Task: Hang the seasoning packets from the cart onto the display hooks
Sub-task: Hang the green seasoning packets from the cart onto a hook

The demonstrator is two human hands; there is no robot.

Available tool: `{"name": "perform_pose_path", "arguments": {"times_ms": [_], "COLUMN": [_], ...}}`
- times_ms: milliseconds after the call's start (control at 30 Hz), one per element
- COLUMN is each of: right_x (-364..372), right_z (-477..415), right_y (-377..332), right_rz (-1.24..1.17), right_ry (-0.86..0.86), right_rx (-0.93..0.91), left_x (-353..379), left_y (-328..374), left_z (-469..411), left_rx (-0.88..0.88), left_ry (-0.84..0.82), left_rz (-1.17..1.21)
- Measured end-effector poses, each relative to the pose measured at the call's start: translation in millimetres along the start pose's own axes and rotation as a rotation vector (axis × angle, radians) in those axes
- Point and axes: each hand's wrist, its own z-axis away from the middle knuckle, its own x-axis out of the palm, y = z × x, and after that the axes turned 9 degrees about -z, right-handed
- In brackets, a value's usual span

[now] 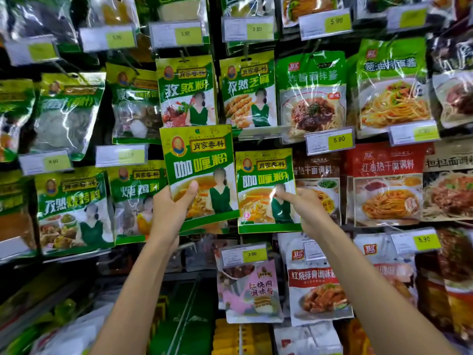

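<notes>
A green and yellow curry powder packet (199, 165) is held upright before the display wall, just left of a matching packet (263, 180) hanging on its hook, apparently so the two can be lined up. The left hand (171, 211) grips the loose packet by its lower left edge with the thumb across the front, leaving the top hang hole free, while the right hand (304, 208) pinches the hanging packet's right side, probably to steady it. Other seasoning packets (186, 93) and yellow price tags (339, 139) fill the surrounding rows.
</notes>
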Motion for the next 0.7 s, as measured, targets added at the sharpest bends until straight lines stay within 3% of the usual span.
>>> {"name": "perform_pose_path", "arguments": {"times_ms": [567, 700], "right_x": [-9.8, -1.5], "right_z": [-14.1, -15.3], "right_y": [-3.6, -1.3], "right_rz": [0.031, 0.056], "right_ry": [-0.030, 0.030], "right_rx": [0.116, 0.069], "left_x": [11.9, 14.6], "left_y": [4.4, 2.6], "left_z": [3.7, 4.1], "left_rx": [-0.005, 0.004], "left_ry": [0.026, 0.010], "left_rz": [0.040, 0.033]}}
